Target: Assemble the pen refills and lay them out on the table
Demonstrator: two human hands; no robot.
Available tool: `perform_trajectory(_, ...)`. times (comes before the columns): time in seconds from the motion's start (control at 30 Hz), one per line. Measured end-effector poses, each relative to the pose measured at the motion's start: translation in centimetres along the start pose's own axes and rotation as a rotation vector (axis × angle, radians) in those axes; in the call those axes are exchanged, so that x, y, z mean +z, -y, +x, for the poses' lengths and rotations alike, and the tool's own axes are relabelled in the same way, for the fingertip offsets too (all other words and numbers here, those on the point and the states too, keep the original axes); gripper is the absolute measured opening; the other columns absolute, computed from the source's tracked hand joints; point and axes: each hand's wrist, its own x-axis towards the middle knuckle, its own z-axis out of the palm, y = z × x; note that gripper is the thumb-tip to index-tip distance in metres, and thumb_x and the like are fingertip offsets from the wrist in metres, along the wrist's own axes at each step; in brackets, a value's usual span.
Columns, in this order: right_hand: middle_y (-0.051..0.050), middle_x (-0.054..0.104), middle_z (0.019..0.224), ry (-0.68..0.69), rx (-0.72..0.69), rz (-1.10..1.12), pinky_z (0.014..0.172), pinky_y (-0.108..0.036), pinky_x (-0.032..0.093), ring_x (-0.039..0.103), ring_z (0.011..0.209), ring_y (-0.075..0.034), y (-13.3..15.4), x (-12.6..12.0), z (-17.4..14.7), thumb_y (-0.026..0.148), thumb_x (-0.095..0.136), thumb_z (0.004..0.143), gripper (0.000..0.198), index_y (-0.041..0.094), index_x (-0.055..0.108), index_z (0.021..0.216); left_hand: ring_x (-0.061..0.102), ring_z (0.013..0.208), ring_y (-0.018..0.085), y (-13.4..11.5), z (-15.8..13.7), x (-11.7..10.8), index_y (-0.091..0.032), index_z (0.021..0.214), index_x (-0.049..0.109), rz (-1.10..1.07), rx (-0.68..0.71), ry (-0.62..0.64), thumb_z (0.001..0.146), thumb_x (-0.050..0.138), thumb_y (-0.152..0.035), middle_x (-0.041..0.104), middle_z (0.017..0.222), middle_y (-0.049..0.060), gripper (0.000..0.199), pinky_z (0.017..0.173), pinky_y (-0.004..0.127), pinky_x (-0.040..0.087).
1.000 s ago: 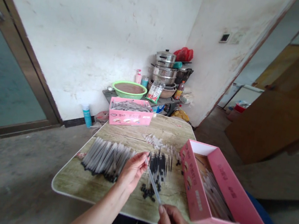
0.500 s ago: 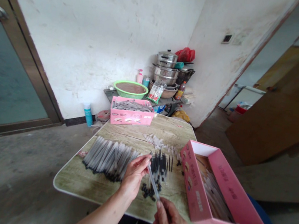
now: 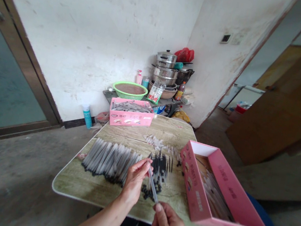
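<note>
A translucent, slim pen (image 3: 153, 185) slants between my two hands above the table. My left hand (image 3: 134, 180) is closed in a pinch on its upper end, where a dark tip shows. Its lower end sits between the thumb and fingers of my right hand (image 3: 167, 223). Left of my hands lies a row of clear pen barrels (image 3: 109, 159) with dark ends towards me. Behind the held pen are black pen refills (image 3: 163, 166), and small black plugs (image 3: 147, 192) are scattered near it. Small whitish clear caps (image 3: 155, 142) lie farther back.
A pink box (image 3: 130, 119) full of pens stands at the table's back edge. On the right, a larger pink box (image 3: 199, 196) holds more pens and overhangs the wooden-patterned table (image 3: 85, 190). Beyond are a green basin (image 3: 129, 95) and stacked steel pots (image 3: 164, 75).
Both hands keep their hold on the pen, with only a slight shift. The whole view has moved a little, so things appear slightly farther left.
</note>
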Motion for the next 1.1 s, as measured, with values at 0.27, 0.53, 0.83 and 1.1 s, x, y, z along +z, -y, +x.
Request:
perform_trajectory(0.27, 0.003, 0.049, 0.033, 0.137, 0.191, 0.298, 0.026, -0.014, 0.011, 0.025, 0.022, -0.003, -0.6, 0.1, 0.3, 0.058, 0.058, 0.077, 0.044, 0.017, 0.051, 0.063, 0.057, 0.064, 0.01, 0.3, 0.5, -0.4, -0.013, 0.094, 0.07, 0.011, -0.034, 0.031, 0.075, 0.069, -0.038, 0.063, 0.073, 0.004, 0.032, 0.061, 0.02, 0.044)
perform_trajectory(0.53, 0.0, 0.057, 0.047, 0.174, 0.128, 0.244, 0.027, -0.015, 0.031, 0.047, 0.032, -0.008, -1.6, 1.2, 1.7, 0.056, 0.06, 0.078, 0.043, 0.015, 0.055, 0.069, 0.054, 0.057, 0.012, -2.0, 1.5, -2.0, -0.013, 0.118, 0.062, 0.263, -0.02, 0.111, 0.074, 0.067, -0.044, 0.065, 0.072, 0.005, 0.054, 0.055, 0.022, 0.044)
perform_trajectory(0.83, 0.0, 0.057, 0.05, 0.162, 0.099, 0.135, 0.029, -0.017, 0.034, 0.053, 0.037, -0.011, -2.4, -0.9, 2.2, 0.059, 0.061, 0.076, 0.046, 0.013, 0.059, 0.075, 0.062, 0.07, 0.017, -7.7, 8.8, -6.7, -0.021, 0.106, 0.066, 1.517, 0.303, 0.018, 0.081, 0.057, -0.028, 0.067, 0.07, 0.003, 0.027, 0.068, 0.026, 0.042)
perform_trajectory(1.1, 0.0, 0.057, 0.05, 0.083, 0.071, 0.095, 0.03, -0.017, 0.03, 0.049, 0.036, -0.01, -2.4, -2.8, 2.4, 0.056, 0.06, 0.078, 0.042, 0.014, 0.06, 0.076, 0.059, 0.099, 0.024, -4.9, 8.9, -7.5, -0.018, 0.102, 0.065, 1.921, 0.255, 0.115, 0.087, 0.048, -0.024, 0.064, 0.105, 0.012, 0.024, 0.083, 0.032, 0.041)
